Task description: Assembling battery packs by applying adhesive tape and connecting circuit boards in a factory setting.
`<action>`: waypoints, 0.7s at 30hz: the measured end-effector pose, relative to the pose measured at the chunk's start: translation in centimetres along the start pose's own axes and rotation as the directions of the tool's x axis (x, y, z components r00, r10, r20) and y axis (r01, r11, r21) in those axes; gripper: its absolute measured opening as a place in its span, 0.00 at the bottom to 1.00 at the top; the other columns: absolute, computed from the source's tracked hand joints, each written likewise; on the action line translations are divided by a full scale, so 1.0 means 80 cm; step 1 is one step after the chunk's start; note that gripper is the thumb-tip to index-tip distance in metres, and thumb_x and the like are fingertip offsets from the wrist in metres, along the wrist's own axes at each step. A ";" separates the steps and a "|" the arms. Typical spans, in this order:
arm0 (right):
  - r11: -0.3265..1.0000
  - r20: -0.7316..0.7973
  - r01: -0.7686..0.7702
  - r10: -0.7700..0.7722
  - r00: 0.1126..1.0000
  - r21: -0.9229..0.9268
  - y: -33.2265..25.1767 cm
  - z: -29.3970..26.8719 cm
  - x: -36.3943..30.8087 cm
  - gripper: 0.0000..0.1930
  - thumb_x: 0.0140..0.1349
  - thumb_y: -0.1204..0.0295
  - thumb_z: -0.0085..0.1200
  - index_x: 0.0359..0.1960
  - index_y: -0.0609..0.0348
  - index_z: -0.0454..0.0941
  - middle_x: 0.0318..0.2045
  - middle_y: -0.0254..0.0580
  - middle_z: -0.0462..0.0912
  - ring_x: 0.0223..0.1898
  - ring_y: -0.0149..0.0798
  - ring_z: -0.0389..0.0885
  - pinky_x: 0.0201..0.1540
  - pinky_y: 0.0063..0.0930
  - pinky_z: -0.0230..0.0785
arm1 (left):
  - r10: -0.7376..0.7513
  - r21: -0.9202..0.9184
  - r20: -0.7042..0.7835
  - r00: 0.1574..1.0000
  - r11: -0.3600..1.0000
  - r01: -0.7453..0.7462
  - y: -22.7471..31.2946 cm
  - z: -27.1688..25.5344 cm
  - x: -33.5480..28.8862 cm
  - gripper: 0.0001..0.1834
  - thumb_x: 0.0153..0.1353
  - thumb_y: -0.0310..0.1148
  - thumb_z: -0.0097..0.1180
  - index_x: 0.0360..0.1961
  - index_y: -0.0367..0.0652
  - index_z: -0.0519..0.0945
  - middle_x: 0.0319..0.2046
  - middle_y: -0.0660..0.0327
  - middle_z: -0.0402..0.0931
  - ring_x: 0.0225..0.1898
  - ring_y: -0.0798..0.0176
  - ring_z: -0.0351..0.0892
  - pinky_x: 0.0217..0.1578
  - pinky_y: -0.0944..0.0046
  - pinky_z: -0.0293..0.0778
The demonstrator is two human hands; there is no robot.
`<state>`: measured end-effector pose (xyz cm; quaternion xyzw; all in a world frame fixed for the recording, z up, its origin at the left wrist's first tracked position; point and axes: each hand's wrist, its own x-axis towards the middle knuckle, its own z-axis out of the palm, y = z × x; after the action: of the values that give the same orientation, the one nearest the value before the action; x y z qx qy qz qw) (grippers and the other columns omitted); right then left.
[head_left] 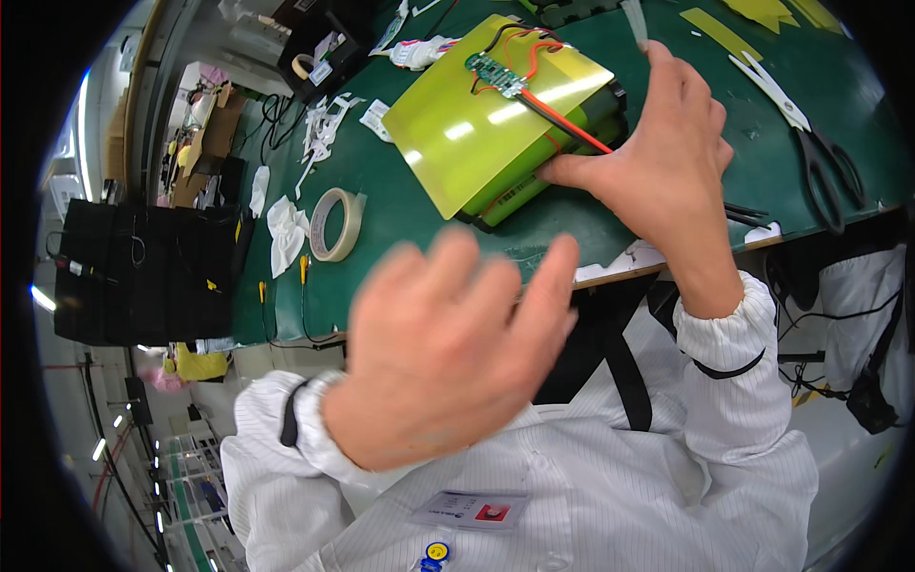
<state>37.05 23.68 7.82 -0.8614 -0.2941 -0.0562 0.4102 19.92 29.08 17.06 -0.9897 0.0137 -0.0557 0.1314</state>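
Note:
A green battery pack point(519, 195) lies on the table, covered by a translucent yellow sheet point(438, 124). On the sheet sits a small green circuit board point(496, 74), with red and black wires point(568, 125) running toward my right hand point(667, 157). That hand is spread: its thumb touches the pack's near edge by the wires, and its index fingertip meets a pale translucent strip point(635, 21), apparently tape. The remaining fingers are curled and partly hidden. Nearer to me, my left hand point(443, 348) hangs in the air, smeared by motion, apart from the pack; its grip is unclear.
Black-handled scissors point(810, 133) lie at the right, blades partly spread. A tape roll point(335, 225) and crumpled white paper point(286, 234) are left of the pack. Yellow sheets point(762, 11) lie far right. Cables with yellow ends point(304, 270) hang near the table's left front edge.

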 end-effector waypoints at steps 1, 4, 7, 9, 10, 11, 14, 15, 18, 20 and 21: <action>1.000 0.007 0.012 -0.012 1.000 0.001 0.000 0.000 0.000 0.62 0.29 0.52 0.80 0.70 0.58 0.58 0.66 0.54 0.65 0.66 0.58 0.62 0.65 0.55 0.57 | -0.075 -0.007 0.110 0.991 0.997 0.076 0.015 0.005 -0.005 0.34 0.47 0.41 0.71 0.57 0.41 0.79 0.16 0.68 0.66 0.19 0.63 0.69 0.20 0.62 0.63; 0.999 0.009 0.030 -0.030 0.999 0.011 0.002 -0.003 -0.001 0.62 0.30 0.52 0.79 0.70 0.58 0.58 0.66 0.54 0.64 0.67 0.59 0.61 0.65 0.55 0.57 | -0.243 -0.020 0.177 0.954 0.968 0.251 0.031 0.029 0.000 0.40 0.52 0.47 0.68 0.63 0.34 0.72 0.11 0.68 0.66 0.12 0.62 0.69 0.15 0.61 0.63; 1.000 0.031 -0.001 0.001 1.000 -0.009 0.000 -0.003 -0.001 0.62 0.30 0.52 0.80 0.70 0.58 0.58 0.67 0.54 0.63 0.67 0.60 0.60 0.66 0.55 0.56 | -0.347 -0.054 0.178 0.921 0.931 0.361 0.021 0.050 0.007 0.45 0.57 0.53 0.64 0.66 0.29 0.66 0.09 0.64 0.69 0.09 0.59 0.71 0.13 0.59 0.64; 1.000 0.042 0.001 -0.001 0.999 -0.012 -0.001 -0.004 0.000 0.62 0.31 0.52 0.80 0.70 0.58 0.58 0.67 0.54 0.63 0.67 0.59 0.60 0.66 0.55 0.56 | -0.369 -0.072 0.214 0.905 0.917 0.391 0.018 0.054 0.010 0.48 0.58 0.56 0.62 0.66 0.27 0.64 0.09 0.62 0.71 0.09 0.57 0.72 0.13 0.59 0.65; 1.000 0.056 -0.003 0.003 0.998 -0.013 -0.001 -0.005 0.001 0.62 0.31 0.52 0.80 0.70 0.58 0.58 0.67 0.54 0.63 0.67 0.59 0.60 0.66 0.55 0.57 | -0.378 -0.057 0.226 0.898 0.915 0.400 0.018 0.054 0.011 0.48 0.59 0.57 0.61 0.67 0.27 0.64 0.09 0.61 0.72 0.10 0.57 0.73 0.13 0.59 0.65; 1.000 0.055 -0.005 0.006 0.998 -0.014 -0.002 -0.005 0.000 0.62 0.31 0.52 0.80 0.70 0.58 0.58 0.67 0.54 0.63 0.67 0.59 0.60 0.66 0.55 0.57 | -0.386 -0.043 0.244 0.890 0.912 0.408 0.018 0.056 0.010 0.48 0.59 0.59 0.60 0.67 0.27 0.64 0.09 0.61 0.72 0.11 0.57 0.75 0.13 0.59 0.66; 1.000 0.036 0.013 -0.014 0.999 0.012 0.000 -0.005 -0.001 0.61 0.32 0.52 0.80 0.70 0.57 0.58 0.66 0.53 0.63 0.67 0.59 0.60 0.65 0.56 0.57 | -0.376 -0.031 0.221 0.900 0.920 0.392 0.015 0.060 0.008 0.50 0.59 0.61 0.59 0.69 0.29 0.62 0.09 0.62 0.72 0.10 0.57 0.74 0.13 0.59 0.65; 1.000 0.016 0.025 -0.025 1.000 0.004 0.003 -0.005 -0.001 0.60 0.32 0.52 0.80 0.69 0.56 0.59 0.66 0.52 0.64 0.67 0.59 0.60 0.65 0.56 0.57 | -0.375 -0.031 0.223 0.900 0.920 0.391 0.015 0.062 0.008 0.50 0.59 0.61 0.59 0.69 0.29 0.62 0.09 0.62 0.72 0.10 0.57 0.74 0.13 0.59 0.65; 0.999 -0.019 0.039 -0.039 0.999 -0.009 0.007 -0.005 -0.001 0.59 0.32 0.52 0.80 0.69 0.54 0.59 0.66 0.51 0.64 0.66 0.59 0.61 0.64 0.57 0.58 | -0.368 -0.016 0.226 0.902 0.924 0.381 0.015 0.067 0.010 0.52 0.59 0.63 0.58 0.70 0.30 0.60 0.09 0.62 0.72 0.10 0.58 0.73 0.13 0.60 0.65; 0.999 -0.034 0.043 -0.044 0.998 -0.014 0.009 -0.004 -0.001 0.59 0.32 0.53 0.80 0.68 0.54 0.60 0.66 0.51 0.64 0.66 0.59 0.61 0.64 0.57 0.58 | -0.375 -0.019 0.215 0.902 0.921 0.388 0.016 0.070 0.011 0.54 0.59 0.65 0.56 0.71 0.31 0.59 0.09 0.63 0.71 0.10 0.59 0.72 0.13 0.60 0.64; 0.997 -0.054 0.071 -0.072 0.996 -0.018 0.011 -0.003 -0.002 0.58 0.33 0.54 0.80 0.68 0.54 0.60 0.65 0.51 0.65 0.65 0.59 0.61 0.64 0.57 0.57 | -0.376 -0.022 0.213 0.902 0.921 0.389 0.016 0.071 0.011 0.54 0.59 0.65 0.56 0.71 0.31 0.59 0.09 0.63 0.71 0.10 0.59 0.72 0.13 0.60 0.64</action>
<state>37.40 22.98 7.36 -0.8517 -0.3132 -0.0967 0.4088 21.42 29.27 11.35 -0.9771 -0.1927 0.0224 0.0869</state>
